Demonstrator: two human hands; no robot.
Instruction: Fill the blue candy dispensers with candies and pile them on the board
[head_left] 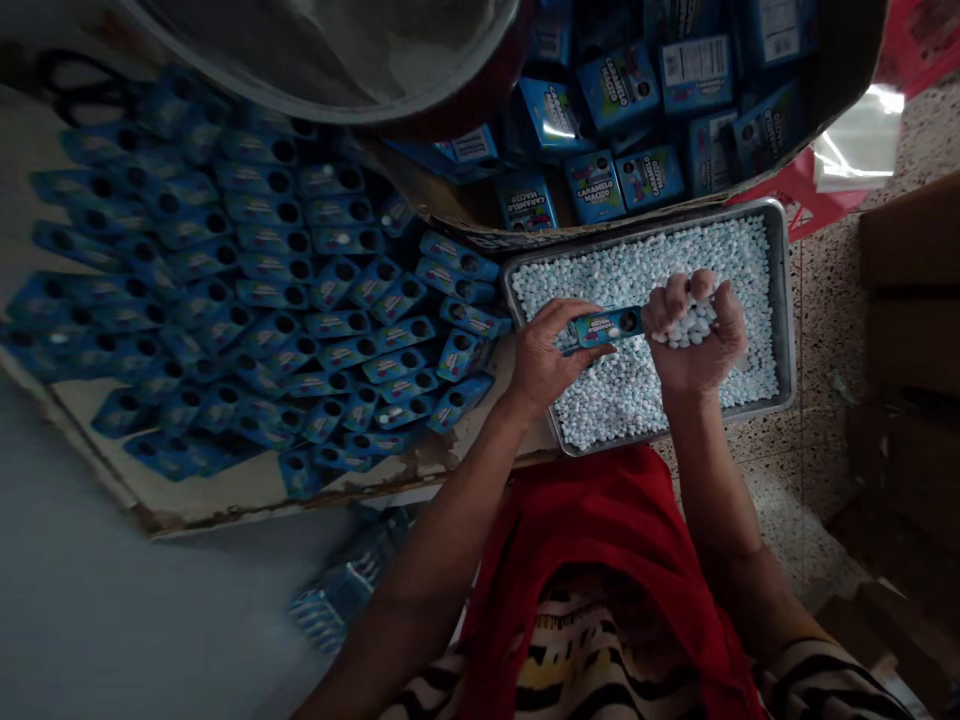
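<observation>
My left hand is closed round a small blue candy box, held sideways over a metal tray. The tray is filled with small pale blue and white candies. My right hand is cupped shut on a handful of those candies, right at the box's open end. Both hands hover above the tray's middle.
Several open blue boxes lie in rows on a board to the left. A cardboard carton of flat printed boxes stands behind the tray. A big metal bowl sits at top. Red cloth covers my lap; terrazzo floor lies right.
</observation>
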